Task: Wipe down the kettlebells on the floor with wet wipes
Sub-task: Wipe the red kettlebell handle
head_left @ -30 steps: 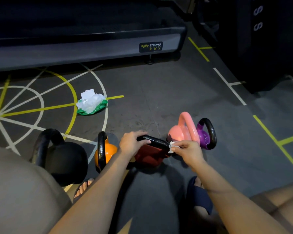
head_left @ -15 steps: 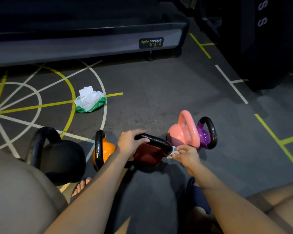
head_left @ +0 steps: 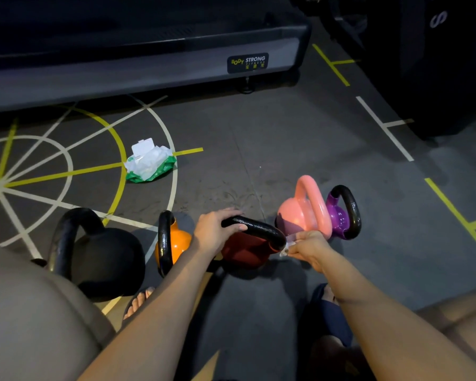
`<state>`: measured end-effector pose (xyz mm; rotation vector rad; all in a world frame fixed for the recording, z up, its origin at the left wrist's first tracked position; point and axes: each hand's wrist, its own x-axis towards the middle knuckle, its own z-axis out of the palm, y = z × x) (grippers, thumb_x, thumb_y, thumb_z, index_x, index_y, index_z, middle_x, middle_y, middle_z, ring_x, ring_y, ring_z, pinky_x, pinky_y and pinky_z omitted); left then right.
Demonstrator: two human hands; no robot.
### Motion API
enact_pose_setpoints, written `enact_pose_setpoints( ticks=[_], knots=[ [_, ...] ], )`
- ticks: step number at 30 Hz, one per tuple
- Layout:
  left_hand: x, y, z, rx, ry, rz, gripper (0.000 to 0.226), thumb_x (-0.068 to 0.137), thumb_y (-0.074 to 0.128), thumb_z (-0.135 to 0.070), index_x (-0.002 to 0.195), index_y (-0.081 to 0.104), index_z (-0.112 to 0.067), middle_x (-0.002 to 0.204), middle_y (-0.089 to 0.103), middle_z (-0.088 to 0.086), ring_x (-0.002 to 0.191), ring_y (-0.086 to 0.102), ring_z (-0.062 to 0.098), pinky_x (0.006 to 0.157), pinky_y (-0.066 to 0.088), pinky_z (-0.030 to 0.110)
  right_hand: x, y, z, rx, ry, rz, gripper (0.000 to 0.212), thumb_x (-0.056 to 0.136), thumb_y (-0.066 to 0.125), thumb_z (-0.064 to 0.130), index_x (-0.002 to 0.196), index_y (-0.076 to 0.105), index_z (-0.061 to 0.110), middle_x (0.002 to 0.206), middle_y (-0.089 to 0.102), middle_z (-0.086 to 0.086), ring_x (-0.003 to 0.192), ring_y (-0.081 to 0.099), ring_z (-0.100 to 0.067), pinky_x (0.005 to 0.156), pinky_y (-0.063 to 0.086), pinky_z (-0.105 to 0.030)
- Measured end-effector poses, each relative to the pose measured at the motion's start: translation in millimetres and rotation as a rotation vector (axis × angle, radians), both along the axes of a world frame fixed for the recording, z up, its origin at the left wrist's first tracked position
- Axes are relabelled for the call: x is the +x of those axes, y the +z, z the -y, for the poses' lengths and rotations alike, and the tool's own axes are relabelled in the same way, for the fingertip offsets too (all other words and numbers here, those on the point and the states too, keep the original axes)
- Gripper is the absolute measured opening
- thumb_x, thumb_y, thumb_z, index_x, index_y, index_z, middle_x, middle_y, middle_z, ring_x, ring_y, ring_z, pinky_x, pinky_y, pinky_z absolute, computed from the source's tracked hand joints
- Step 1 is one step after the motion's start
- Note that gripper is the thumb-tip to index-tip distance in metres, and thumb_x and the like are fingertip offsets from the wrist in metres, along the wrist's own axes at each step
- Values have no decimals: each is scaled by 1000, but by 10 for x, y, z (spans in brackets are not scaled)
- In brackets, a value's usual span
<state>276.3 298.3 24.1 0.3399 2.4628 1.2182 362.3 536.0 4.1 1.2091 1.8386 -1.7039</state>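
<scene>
Right hand (head_left: 309, 247) with wipe (head_left: 287, 246) at red kettlebell (head_left: 245, 251)

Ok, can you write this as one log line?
left hand grips red kettlebell handle | right hand pinches wet wipe at handle's end

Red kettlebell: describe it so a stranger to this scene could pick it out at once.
In front of the treadmill, five kettlebells form a row. The red kettlebell is the middle one, between the orange kettlebell and the pink kettlebell. Only it has hands on it: the left hand grips its black handle, the right hand holds a wipe against it.
</scene>
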Motion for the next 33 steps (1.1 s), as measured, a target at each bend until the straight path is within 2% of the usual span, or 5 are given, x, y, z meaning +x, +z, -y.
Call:
enact_pose_setpoints(
  ticks=[7, 11, 16, 26, 33],
  knots=[
    [-10, -17, -4, 12, 17, 9, 44, 79, 84, -33, 121, 73, -29, 138, 62, -4, 132, 53, 11, 114, 29, 20, 15, -260, 169, 155, 2, 12, 27, 78, 62, -22, 79, 59, 5, 63, 60, -9, 42, 55, -10, 40, 46, -19],
    [32, -33, -11, 29, 27, 8, 42, 80, 83, -33, 121, 73, -27, 138, 62, -4, 132, 53, 11, 112, 28, 16, -62, -263, 140, 123, -153, -100, 22, 88, 59, -11, 77, 65, 8, 84, 70, -22, 74, 64, -30, 76, 59, -43],
    [108, 6, -41, 27, 19, -22, 46, 84, 80, -30, 127, 69, -21, 144, 57, 1, 138, 47, 15, 110, 24, 14, -332, 81, 277, 38, -112, -284, 23, 90, 63, -3, 93, 73, 18, 94, 73, -4, 81, 65, -15, 71, 55, -25],
    [243, 203, -343, -104, 356, 618, 123, 86, 34, -84, 154, -13, 8, 164, 16, 22, 150, 23, 36, 120, 21, 40, -182, 156, 327, 111, 31, -254, 27, 91, 58, 6, 88, 80, 22, 112, 67, 15, 106, 60, -8, 100, 48, -26],
    [268, -61, -552, 12, 405, 489, 148, 69, 78, -68, 151, -21, 4, 164, 16, 21, 149, 25, 35, 120, 27, 43, 41, 123, 384, 45, 31, -239, 27, 96, 57, 9, 94, 79, 24, 115, 72, 1, 106, 67, -15, 97, 53, -32]
  ],
)
